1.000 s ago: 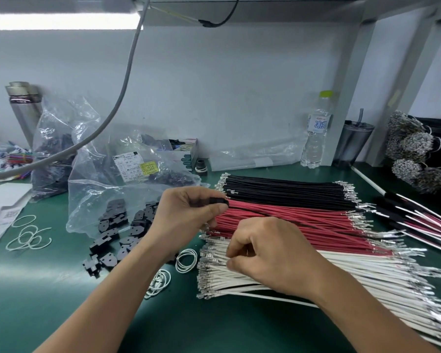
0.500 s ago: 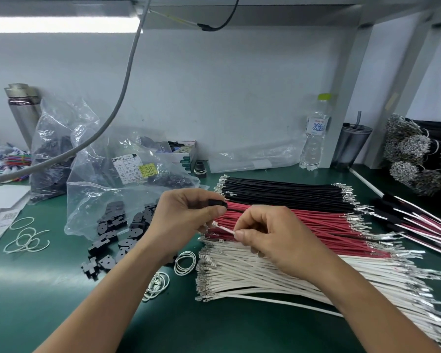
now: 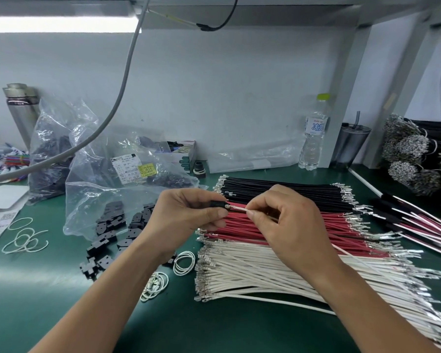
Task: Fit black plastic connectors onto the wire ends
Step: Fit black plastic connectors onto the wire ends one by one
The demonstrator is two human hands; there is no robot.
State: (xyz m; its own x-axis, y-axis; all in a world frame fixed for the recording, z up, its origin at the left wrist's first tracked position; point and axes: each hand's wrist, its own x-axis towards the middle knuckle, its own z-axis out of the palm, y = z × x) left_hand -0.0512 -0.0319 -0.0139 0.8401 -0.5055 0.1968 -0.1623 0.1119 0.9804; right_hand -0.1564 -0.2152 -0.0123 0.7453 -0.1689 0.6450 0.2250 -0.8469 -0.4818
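1. Pinching a black connector [image 3: 218, 204] between thumb and curled fingers, the left hand [image 3: 189, 215] is holding it up above the red wires [image 3: 242, 225], near the middle of the table [image 3: 36, 296].
2. The right hand [image 3: 288, 225] is gripping a single white wire [image 3: 238, 206] between thumb and forefinger, its metal tip sitting right at the connector's opening; how far in it is cannot be told.
3. That wire is trailing back under the right palm and out toward the table's right edge.
4. Black wires [image 3: 285, 192] are lying in a flat row toward the back edge, red ones just in front of them, and a thick layer of white wires [image 3: 252, 273] toward the front edge, all ending in metal terminals.
5. Loose black connectors [image 3: 107, 233] are lying scattered left of the hands, spilling from a clear plastic bag [image 3: 97, 189].
6. White rubber bands [image 3: 183, 262] are lying beside the left wrist, and more [image 3: 23, 238] toward the left edge.
7. A water bottle [image 3: 315, 133] and a dark tumbler [image 3: 348, 143] are standing at the back edge, well apart from the hands.
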